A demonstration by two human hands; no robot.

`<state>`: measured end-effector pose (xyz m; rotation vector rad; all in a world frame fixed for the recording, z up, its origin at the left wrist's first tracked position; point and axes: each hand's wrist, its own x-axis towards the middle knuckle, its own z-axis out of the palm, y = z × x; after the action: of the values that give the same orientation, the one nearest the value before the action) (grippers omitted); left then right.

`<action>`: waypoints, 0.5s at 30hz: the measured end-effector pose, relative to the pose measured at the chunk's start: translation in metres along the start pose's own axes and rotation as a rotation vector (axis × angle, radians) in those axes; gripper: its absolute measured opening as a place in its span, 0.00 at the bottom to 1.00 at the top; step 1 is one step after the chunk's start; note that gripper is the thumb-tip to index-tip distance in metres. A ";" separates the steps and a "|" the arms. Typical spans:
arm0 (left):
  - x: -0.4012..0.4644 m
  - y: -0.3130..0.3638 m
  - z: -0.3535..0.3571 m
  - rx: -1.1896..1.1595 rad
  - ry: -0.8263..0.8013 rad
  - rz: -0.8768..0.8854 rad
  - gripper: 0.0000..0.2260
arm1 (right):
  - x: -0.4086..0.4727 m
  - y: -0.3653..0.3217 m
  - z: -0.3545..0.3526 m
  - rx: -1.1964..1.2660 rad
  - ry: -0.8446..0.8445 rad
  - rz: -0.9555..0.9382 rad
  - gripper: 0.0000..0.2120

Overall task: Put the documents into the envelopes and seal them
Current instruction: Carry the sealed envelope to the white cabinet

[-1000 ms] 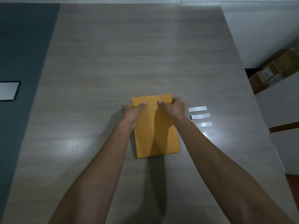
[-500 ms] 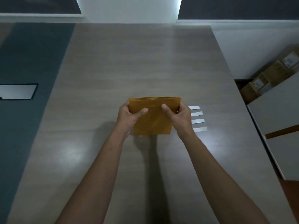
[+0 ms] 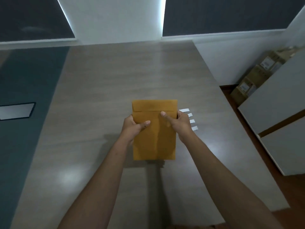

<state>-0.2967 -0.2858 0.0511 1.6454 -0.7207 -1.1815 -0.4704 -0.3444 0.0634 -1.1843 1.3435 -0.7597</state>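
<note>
The flat mustard-brown paper envelope (image 3: 154,129), flap folded down, is being held up above the long grey wood-grain table (image 3: 102,96). The left hand (image 3: 133,128) is gripping its left edge, thumb across the front; the right hand (image 3: 179,123) is gripping the right edge likewise. Four small white paper strips (image 3: 189,119) (partly hidden behind that hand) are lying on the table just beside.

Envelope (image 3: 154,139): plain mustard-brown kraft, no print visible. Table (image 3: 102,100): grey-brown wood grain with pale glare patches. Four paper strips (image 3: 184,110) beside the envelope: white. Floor (image 3: 24,90) at left: dark teal. Cardboard boxes (image 3: 257,73): tan with white labels. Cabinet (image 3: 280,103) at right: light grey, brown band.
</note>
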 end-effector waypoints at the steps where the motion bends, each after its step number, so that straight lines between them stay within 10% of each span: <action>1: -0.002 0.001 0.004 -0.006 -0.020 -0.015 0.23 | -0.004 0.003 -0.008 0.006 -0.021 0.022 0.14; 15: -0.044 -0.009 0.116 -0.007 -0.321 -0.071 0.29 | -0.066 0.060 -0.138 0.153 0.017 0.138 0.24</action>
<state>-0.4214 -0.2861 0.0496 1.5011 -0.8608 -1.5186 -0.6258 -0.2924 0.0503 -0.9572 1.3414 -0.7605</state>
